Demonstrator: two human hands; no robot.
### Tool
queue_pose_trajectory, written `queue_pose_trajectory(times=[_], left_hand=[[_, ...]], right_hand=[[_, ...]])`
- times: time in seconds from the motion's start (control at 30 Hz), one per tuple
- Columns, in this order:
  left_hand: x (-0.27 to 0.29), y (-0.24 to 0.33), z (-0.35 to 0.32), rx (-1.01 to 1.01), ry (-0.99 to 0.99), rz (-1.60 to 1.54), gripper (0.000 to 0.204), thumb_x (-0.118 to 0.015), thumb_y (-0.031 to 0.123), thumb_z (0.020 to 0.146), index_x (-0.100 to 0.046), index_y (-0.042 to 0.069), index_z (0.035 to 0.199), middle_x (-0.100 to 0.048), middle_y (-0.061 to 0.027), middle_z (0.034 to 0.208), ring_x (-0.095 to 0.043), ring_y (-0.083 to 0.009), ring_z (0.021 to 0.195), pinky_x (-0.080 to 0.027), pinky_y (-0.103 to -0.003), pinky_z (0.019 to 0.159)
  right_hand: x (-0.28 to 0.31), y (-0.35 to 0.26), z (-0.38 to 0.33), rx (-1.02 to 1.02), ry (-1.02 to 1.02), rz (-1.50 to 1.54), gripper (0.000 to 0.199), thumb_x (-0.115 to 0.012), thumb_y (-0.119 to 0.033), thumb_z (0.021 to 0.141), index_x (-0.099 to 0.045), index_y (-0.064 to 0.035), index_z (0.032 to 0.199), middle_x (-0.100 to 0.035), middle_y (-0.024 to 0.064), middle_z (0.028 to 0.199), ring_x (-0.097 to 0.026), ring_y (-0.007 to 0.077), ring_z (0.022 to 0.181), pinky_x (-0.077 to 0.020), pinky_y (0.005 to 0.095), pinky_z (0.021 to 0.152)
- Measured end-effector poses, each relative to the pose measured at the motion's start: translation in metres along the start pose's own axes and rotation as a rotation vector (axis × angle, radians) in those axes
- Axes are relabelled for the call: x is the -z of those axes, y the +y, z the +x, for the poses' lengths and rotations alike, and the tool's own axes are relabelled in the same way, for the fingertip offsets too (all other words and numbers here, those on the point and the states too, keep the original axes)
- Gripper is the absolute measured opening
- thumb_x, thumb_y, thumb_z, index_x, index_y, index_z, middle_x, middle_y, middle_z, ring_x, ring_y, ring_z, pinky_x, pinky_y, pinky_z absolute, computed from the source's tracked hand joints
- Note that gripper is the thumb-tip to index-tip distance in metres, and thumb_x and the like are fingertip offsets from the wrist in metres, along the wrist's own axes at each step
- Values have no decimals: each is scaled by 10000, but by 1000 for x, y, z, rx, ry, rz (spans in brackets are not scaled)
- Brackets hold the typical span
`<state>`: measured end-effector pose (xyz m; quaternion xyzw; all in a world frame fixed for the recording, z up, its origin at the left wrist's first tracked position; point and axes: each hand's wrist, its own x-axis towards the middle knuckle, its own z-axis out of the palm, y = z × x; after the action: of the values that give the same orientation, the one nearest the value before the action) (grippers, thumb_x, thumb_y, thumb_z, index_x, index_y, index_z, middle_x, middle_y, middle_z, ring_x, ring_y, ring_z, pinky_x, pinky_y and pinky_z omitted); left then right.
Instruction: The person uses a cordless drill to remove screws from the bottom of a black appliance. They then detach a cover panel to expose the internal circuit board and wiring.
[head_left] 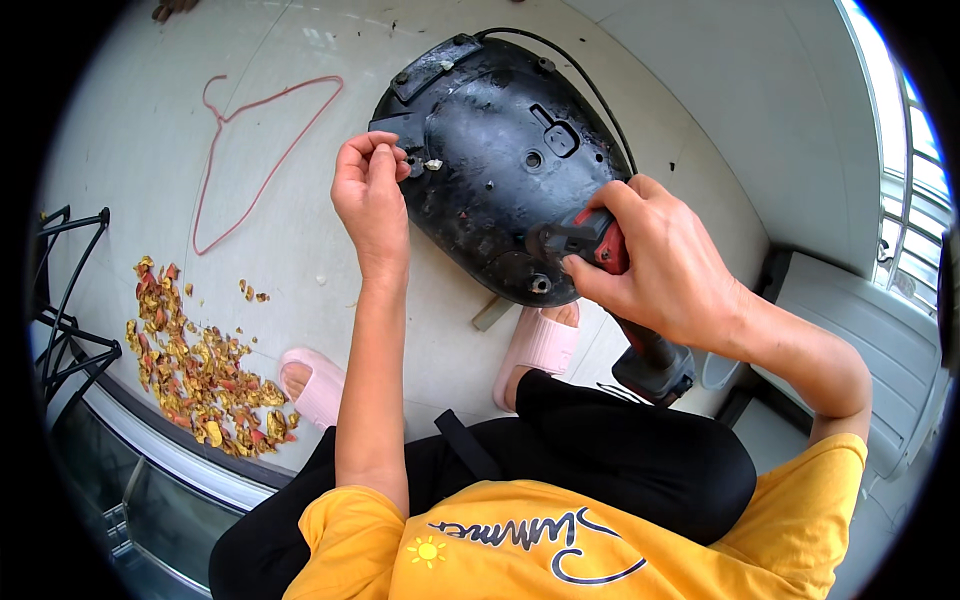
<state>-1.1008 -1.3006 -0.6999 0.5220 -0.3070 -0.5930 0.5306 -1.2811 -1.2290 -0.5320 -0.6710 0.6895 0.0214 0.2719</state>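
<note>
We see the black appliance base (500, 160) lying underside-up on the pale floor (700, 90), tilted toward us, its black cord (590, 75) looping off the top edge.

Right hand (665, 265): wrapped firmly around a red-and-black cordless screwdriver (600, 245), fingers closed on the body. The tool's nose points at a screw well (540, 284) on the lower rim of the base. We cannot tell whether the bit is seated in a screw; the tip is hidden against the dark plastic.

Left hand (372, 190): at the left edge of the base, fingertips pinched narrow just beside a small pale fitting (433, 164). Something small may be held between the fingers, but it is too small to make out.

Progress, as a judgement: the work on the underside is partway. Several screw holes across the shell look open and dark, while the shell sits in one piece, not lifted apart. Whether the holes are emptied or never filled, we cannot say. The lower-rim well is the one in hand now.

Surroundings: a red wire hanger (262, 140) lies on the floor well to the left; a scatter of gold-and-red scraps (195, 365) sits near our left foot in a pink slipper (315, 385); a second pink slipper (540, 345) sits just below the base. A black metal rack (65, 290) stands at far left.
</note>
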Motion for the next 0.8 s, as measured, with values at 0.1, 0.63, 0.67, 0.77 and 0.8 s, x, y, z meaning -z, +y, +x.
queue_pose_trajectory(times=[0.1, 0.63, 0.67, 0.77, 0.8], left_hand=[[-3, -2, -3, 25, -27, 13, 100, -487, 55, 903, -579, 18, 915, -564, -13, 795, -500, -59, 682, -437, -203, 637], [-7, 2, -3, 73, -138, -8, 115, -497, 85, 925, -595, 30, 948, -573, -7, 801, -522, -64, 679, -459, -215, 655], [-4, 3, -1, 74, -143, -15, 121, -501, 96, 934, -599, 31, 962, -575, -6, 805, -532, -71, 683, -468, -224, 668], [-2, 6, 2, 75, -105, -2, 112, -493, 67, 916, -595, 23, 931, -571, -8, 800, -505, -48, 675, -454, -201, 640], [1, 5, 4, 76, -99, -4, 112, -495, 67, 916, -597, 23, 934, -569, -7, 798, -506, -51, 676, -452, -201, 644]], right_hand=[[4, 7, 16, -177, -78, 92, 457, -662, -332, 718, -591, 93, 872, -587, 190, 657, -607, 270, 604, -509, 350, 608], [18, -13, 33, -999, -344, 581, 370, -565, -386, 800, -579, -17, 814, -613, 102, 667, -613, 157, 535, -440, 268, 441], [18, -7, 33, -937, -415, 505, 394, -559, -404, 812, -581, -12, 847, -605, 111, 626, -611, 144, 517, -407, 243, 409], [21, -12, 25, -671, -432, 264, 481, -589, -416, 788, -599, 49, 913, -622, 124, 622, -602, 146, 488, -440, 247, 403], [17, -8, 24, -578, -414, 195, 492, -602, -393, 773, -588, 75, 927, -623, 135, 632, -605, 165, 499, -465, 271, 434]])
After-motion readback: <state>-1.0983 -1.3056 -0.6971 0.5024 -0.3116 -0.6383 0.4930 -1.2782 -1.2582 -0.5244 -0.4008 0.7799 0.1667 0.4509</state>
